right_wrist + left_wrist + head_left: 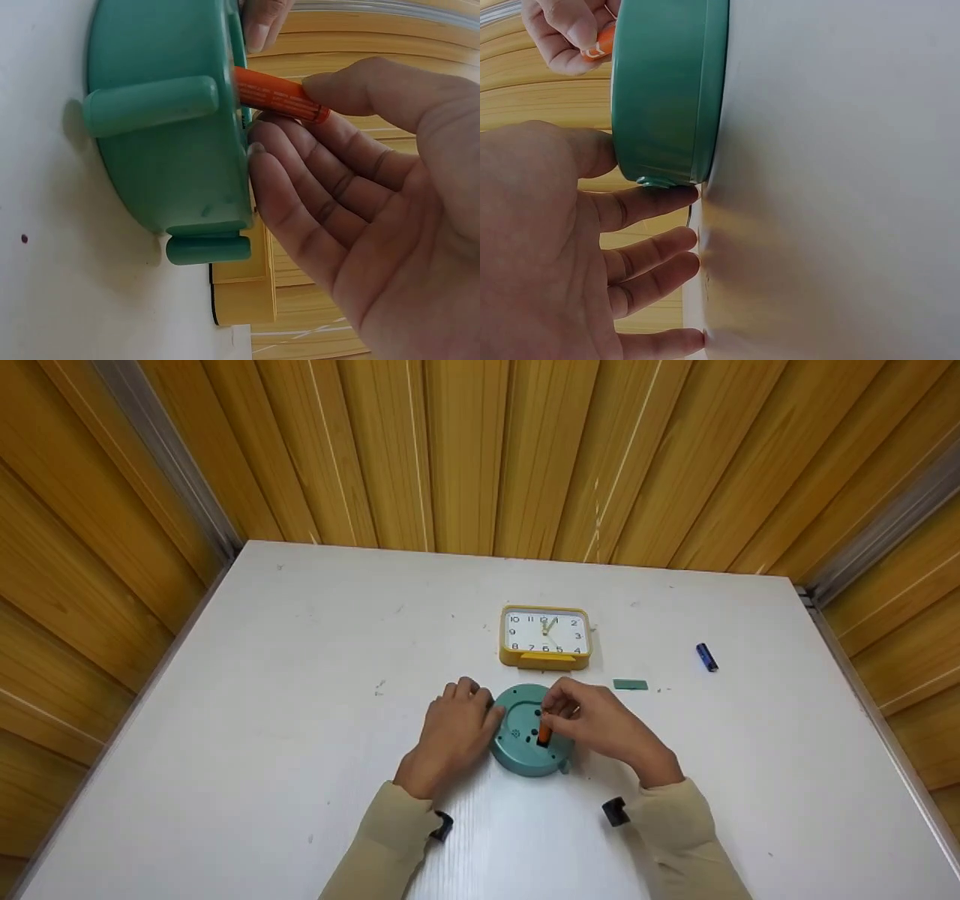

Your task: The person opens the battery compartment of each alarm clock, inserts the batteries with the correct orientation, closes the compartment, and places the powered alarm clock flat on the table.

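Observation:
A round green clock (517, 754) lies face down on the white table, its back with a small dark battery slot turned up. With thumb on the back's edge and index finger at the side, my left hand (455, 725) holds the clock's left rim; its other fingertips rest on the table. Between thumb and fingers, my right hand (606, 725) pinches an orange battery (279, 96). The battery stands tilted, its lower end at the slot; how deep it sits is hidden. Two green stubs, one of them a leg (154, 105), jut from the clock's side.
Behind the green clock stands a yellow alarm clock (546, 634), dial up. A small green battery cover (630, 685) lies right of it, and a blue battery (706, 657) farther right. Wood-patterned walls (465, 457) enclose the table (300, 660) at the back and sides.

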Available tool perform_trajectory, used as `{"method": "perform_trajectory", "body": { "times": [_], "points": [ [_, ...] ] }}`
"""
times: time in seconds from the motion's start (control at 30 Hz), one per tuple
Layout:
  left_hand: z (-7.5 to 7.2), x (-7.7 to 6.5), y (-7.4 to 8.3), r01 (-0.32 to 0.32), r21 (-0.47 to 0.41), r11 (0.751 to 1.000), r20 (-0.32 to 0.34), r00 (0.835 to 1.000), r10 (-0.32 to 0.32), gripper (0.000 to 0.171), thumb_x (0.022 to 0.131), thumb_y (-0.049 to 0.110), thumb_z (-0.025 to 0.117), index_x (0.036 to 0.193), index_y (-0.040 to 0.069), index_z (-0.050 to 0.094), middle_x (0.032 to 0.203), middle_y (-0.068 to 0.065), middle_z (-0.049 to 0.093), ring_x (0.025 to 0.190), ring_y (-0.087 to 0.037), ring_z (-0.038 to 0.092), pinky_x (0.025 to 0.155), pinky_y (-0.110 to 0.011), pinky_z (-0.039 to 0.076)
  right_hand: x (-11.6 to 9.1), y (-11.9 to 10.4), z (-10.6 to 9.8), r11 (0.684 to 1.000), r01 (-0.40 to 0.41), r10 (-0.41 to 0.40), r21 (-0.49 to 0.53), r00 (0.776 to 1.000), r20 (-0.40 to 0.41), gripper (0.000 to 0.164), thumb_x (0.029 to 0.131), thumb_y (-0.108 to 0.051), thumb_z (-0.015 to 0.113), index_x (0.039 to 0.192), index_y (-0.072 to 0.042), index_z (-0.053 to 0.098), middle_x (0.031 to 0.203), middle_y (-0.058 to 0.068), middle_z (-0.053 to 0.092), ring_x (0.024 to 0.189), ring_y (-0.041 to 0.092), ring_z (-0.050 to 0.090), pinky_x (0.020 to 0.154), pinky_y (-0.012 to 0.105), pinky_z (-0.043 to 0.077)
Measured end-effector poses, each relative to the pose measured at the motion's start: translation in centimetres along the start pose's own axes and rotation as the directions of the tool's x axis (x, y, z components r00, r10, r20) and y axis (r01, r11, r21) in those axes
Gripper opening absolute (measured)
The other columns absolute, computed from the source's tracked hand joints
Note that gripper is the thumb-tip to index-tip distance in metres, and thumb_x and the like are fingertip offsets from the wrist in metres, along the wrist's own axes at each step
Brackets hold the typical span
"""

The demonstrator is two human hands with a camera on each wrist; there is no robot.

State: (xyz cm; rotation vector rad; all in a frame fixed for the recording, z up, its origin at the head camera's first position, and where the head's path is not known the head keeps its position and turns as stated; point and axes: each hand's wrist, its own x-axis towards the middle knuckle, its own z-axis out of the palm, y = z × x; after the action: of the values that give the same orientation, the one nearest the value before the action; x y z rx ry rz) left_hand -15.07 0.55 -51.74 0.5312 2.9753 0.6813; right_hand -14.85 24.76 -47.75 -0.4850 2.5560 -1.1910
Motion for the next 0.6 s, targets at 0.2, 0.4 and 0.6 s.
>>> {"method": "perform_trajectory", "body": {
  "times": [0.2, 0.4, 0.6],
  "points": [
    [0.0, 0.0, -0.1, 0.001, -0.011, 1.000, 0.006, 1.000, -0.001, 0.042, 0.113, 0.039, 0.047, 0.123, 0.005, 0.070, 0.129, -0.015, 0.058, 0.116, -0.032, 0.053, 0.096, -0.051, 0.051, 0.0, -0.4, 0.2, 0.999, -0.019, 0.018, -0.029, 1.000, -0.022, 0.013, 0.099, -0.011, 0.075, 0.110, -0.010, 0.068, 0.098, -0.002, 0.069, 0.094, 0.019, 0.064, 0.087, 0.041, 0.055],
    [0.0, 0.0, -0.1, -0.005, -0.010, 1.000, 0.004, 1.000, 0.005, 0.042, 0.113, 0.039, 0.048, 0.122, 0.005, 0.070, 0.128, -0.014, 0.059, 0.114, -0.031, 0.053, 0.094, -0.051, 0.051, 0.1, -0.9, 0.5, 0.989, -0.080, 0.072, -0.126, 0.995, -0.068, 0.010, 0.101, -0.012, 0.073, 0.110, -0.010, 0.068, 0.097, -0.002, 0.066, 0.090, 0.018, 0.062, 0.082, 0.037, 0.055],
    [0.1, 0.1, 0.0, -0.001, -0.012, 1.000, 0.001, 1.000, 0.001, 0.043, 0.113, 0.039, 0.048, 0.123, 0.005, 0.071, 0.129, -0.015, 0.059, 0.115, -0.032, 0.054, 0.095, -0.051, 0.052, 0.0, -1.3, 1.1, 0.959, -0.084, 0.058, -0.271, 0.993, -0.104, 0.010, 0.101, -0.015, 0.073, 0.109, -0.010, 0.068, 0.097, -0.002, 0.063, 0.088, 0.017, 0.060, 0.082, 0.038, 0.055]
  ]
}}
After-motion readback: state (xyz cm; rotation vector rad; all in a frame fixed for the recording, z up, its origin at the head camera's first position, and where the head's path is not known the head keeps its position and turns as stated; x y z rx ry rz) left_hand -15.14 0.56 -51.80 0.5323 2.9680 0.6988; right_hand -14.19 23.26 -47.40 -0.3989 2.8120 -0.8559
